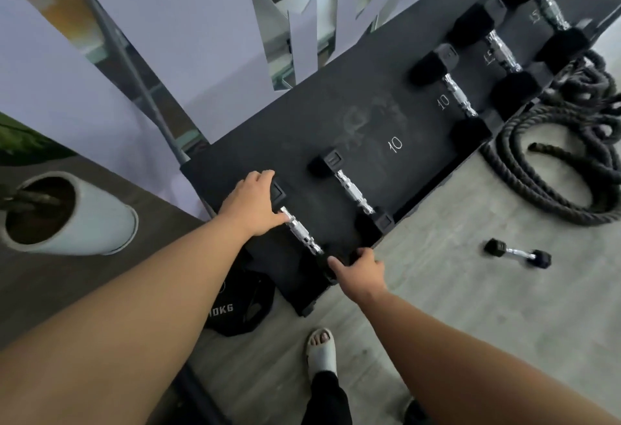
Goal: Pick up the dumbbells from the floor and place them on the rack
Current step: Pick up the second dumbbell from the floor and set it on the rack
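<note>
Now our left hand (250,203) cups the far head and our right hand (361,265) grips the near head of a dumbbell (302,238) at the rack (336,112) corner; another dumbbell (517,252) lies on open floor (470,307) rightward.

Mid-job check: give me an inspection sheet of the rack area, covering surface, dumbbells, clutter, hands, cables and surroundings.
Surface: black rack with painted weight numbers; grey floor in front.
Job's things: five dumbbells sit on the rack; the nearest dumbbell is under both hands. One small dumbbell lies on the floor, apart from the rack.
Clutter: coiled battle rope on the floor by the rack; black weight plate leaning below the rack's near end.
Grippers: left hand over the dumbbell's far head, right hand on its near head.
Cables: nothing seen.
Surroundings: white plant pot at left; a sandalled foot below.
</note>
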Motion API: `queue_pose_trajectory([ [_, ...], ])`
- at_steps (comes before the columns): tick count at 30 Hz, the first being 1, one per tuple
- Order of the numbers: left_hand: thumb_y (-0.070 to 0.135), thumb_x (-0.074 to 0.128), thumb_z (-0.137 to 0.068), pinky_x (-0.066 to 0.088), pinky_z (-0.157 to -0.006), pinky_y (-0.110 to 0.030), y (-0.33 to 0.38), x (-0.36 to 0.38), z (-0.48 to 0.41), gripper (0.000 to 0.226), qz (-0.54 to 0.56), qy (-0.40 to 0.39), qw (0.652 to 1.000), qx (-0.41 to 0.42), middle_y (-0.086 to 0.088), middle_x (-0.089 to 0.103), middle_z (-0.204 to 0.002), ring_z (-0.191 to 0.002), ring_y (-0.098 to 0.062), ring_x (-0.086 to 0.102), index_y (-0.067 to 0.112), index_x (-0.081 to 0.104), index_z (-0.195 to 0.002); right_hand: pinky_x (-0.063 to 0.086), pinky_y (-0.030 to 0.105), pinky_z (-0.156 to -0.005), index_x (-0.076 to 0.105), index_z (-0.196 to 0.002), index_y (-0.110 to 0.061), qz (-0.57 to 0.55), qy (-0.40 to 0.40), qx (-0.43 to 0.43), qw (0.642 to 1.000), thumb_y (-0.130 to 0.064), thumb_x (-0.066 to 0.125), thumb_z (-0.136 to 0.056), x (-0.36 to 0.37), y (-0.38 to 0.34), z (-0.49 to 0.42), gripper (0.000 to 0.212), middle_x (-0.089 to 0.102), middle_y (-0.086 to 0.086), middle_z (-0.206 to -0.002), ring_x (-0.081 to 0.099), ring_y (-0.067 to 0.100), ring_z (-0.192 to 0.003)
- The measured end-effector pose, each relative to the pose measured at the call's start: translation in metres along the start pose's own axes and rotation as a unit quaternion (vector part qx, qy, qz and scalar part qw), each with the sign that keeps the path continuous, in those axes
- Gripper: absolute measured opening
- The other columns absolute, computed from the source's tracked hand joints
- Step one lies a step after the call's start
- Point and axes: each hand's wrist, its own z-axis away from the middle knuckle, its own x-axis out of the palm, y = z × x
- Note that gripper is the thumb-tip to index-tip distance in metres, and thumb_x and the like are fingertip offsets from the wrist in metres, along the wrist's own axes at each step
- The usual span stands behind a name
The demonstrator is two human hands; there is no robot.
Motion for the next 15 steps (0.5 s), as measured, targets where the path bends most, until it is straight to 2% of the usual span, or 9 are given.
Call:
queue_pose_trajectory([
  [3,0.043,0.086,-0.076,0.044,-0.105,-0.044,-0.003,0.013,-0.022,0.101,0.02,0.002,1.0,-0.01,-0.008,0.045,-0.15,-0.134,-0.032,0.047,0.016,0.031,-0.155,0.047,0.04,-0.103,0.036,-0.15,-0.014,-0.075,0.007,0.034,0.997,-0.06,0.072,-0.082,0.026,0.007,-0.011,0.089,0.042,0.015,-0.147,0.054,0.033,-0.124],
  [5,0.041,0.087,-0.075,0.046,-0.099,-0.042,-0.009,0.019,-0.032,0.098,0.036,0.005,0.999,-0.012,-0.006,0.051,-0.145,-0.128,-0.031,0.052,0.019,0.033,-0.154,0.049,0.039,-0.098,0.036,-0.149,-0.014,-0.124,0.018,0.048,0.991,-0.06,0.075,-0.081,0.039,0.006,-0.018,0.09,0.045,0.014,-0.146,0.056,0.028,-0.112],
  [7,0.039,0.087,-0.073,0.047,-0.093,-0.039,-0.014,0.023,-0.038,0.097,0.052,0.009,0.999,-0.008,-0.004,0.055,-0.14,-0.122,-0.03,0.056,0.023,0.035,-0.153,0.046,0.035,-0.09,0.037,-0.148,-0.015,-0.16,0.035,0.065,0.984,-0.062,0.077,-0.077,0.046,0.003,-0.025,0.093,0.046,0.013,-0.145,0.051,0.022,-0.1],
  [10,0.039,0.087,-0.071,0.046,-0.089,-0.036,-0.017,0.023,-0.04,0.098,0.053,0.014,0.998,-0.011,-0.004,0.058,-0.137,-0.118,-0.03,0.059,0.024,0.036,-0.153,0.05,0.036,-0.087,0.04,-0.145,-0.018,-0.186,0.044,0.079,0.978,-0.064,0.082,-0.069,0.047,0.001,-0.03,0.099,0.05,0.011,-0.141,0.054,0.022,-0.099],
  [13,0.039,0.089,-0.069,0.05,-0.087,-0.036,-0.013,0.019,-0.038,0.101,0.045,0.013,0.998,-0.035,-0.007,0.062,-0.133,-0.116,-0.032,0.062,0.019,0.037,-0.153,0.055,0.038,-0.087,0.046,-0.142,-0.018,-0.212,0.051,0.094,0.972,-0.057,0.086,-0.065,0.048,-0.002,-0.03,0.095,0.053,0.01,-0.136,0.062,0.024,-0.1],
  [15,0.036,0.09,-0.066,0.052,-0.08,-0.035,-0.009,0.014,-0.036,0.098,0.046,0.012,0.998,-0.044,-0.007,0.066,-0.123,-0.108,-0.031,0.065,0.017,0.041,-0.15,0.052,0.035,-0.08,0.05,-0.141,-0.018,-0.227,0.064,0.113,0.965,-0.051,0.087,-0.065,0.048,-0.007,-0.03,0.091,0.05,0.012,-0.136,0.061,0.02,-0.087],
])
